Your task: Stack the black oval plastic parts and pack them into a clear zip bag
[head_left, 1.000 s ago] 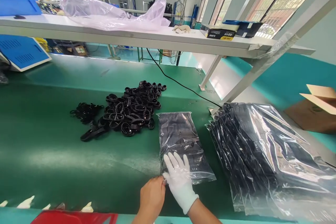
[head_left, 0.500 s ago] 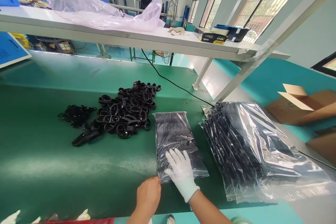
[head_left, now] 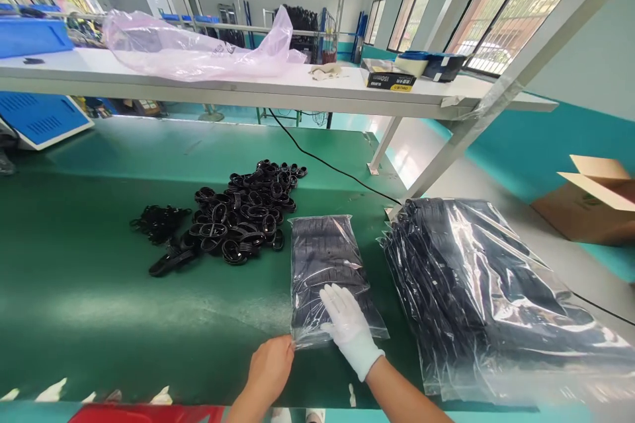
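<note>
A clear plastic bag (head_left: 325, 248) packed with rows of thin black pieces lies flat on the green table (head_left: 223, 330). My left hand (head_left: 270, 365), bare, is closed on the bag's near left corner. In a white glove, my right hand (head_left: 349, 322) rests flat on the lower part of the bag, fingers stretched out. Left of the bag is a heap of black coiled loops (head_left: 243, 218), possibly cables or straps. Beside that heap sits a smaller pile of thin black pieces (head_left: 159, 223). Several similar filled bags (head_left: 441, 277) are stacked on the right.
A white shelf (head_left: 238, 94) runs across the back, carrying pink plastic film (head_left: 198, 56), a small black box (head_left: 390, 81) and a blue bin (head_left: 34, 38). A black cable (head_left: 337, 172) crosses the table. An open cardboard box (head_left: 590, 205) stands at right, a red stool (head_left: 149, 414) below the front edge.
The camera view has shifted, showing more of the shelf and left side. My right hand has slid slightly on the bag; my left hand still grips its corner.
</note>
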`<state>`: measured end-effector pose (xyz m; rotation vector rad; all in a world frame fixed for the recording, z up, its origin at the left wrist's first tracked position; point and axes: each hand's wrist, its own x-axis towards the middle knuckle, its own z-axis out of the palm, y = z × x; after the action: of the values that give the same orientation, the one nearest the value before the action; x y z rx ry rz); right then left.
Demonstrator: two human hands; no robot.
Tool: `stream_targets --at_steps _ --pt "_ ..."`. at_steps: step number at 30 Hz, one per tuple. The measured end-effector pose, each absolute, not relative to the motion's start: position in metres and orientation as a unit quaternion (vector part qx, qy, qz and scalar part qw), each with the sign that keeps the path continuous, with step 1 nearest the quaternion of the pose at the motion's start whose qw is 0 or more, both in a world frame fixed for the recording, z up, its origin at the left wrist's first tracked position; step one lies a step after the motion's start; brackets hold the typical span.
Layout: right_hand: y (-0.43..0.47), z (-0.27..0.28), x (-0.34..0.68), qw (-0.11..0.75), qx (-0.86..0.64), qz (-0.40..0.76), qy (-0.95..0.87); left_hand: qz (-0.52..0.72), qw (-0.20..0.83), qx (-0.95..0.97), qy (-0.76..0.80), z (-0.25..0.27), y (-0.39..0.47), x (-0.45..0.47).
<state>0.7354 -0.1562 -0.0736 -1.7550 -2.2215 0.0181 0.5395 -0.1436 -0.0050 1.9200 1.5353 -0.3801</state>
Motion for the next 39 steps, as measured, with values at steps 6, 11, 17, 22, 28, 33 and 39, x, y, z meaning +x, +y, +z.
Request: stream_targets --at_steps 6,11,17,22,28,33,39 --pt "-0.166 -0.059 0.74 0.111 -0.621 0.005 -0.776 -0.135 0.303 0.716 0.614 -0.001 -0.149 0.545" --pt "-0.199 -0.042 0.727 0.108 -0.572 -0.002 -0.813 -0.131 0.333 0.694 0.624 0.005 -0.148 0.531" --pt "-0.194 -0.046 0.703 0.101 -0.558 0.065 -0.821 0.053 0.397 0.609 0.685 -0.005 -0.111 0.545" --pt "-0.187 -0.039 0.7 0.074 -0.567 0.128 -0.81 0.056 0.432 0.593 0.677 -0.021 -0.089 0.567" --pt "-0.185 -0.032 0.694 0.019 -0.585 0.157 -0.795 0.014 0.432 0.584 0.687 -0.026 -0.077 0.567" --pt "-0.181 -0.023 0.69 -0.013 -0.59 0.162 -0.79 -0.008 0.416 0.588 0.693 -0.024 -0.076 0.571" --pt "-0.18 -0.011 0.688 -0.041 -0.592 0.165 -0.788 0.003 0.444 0.584 0.679 -0.023 -0.076 0.568"
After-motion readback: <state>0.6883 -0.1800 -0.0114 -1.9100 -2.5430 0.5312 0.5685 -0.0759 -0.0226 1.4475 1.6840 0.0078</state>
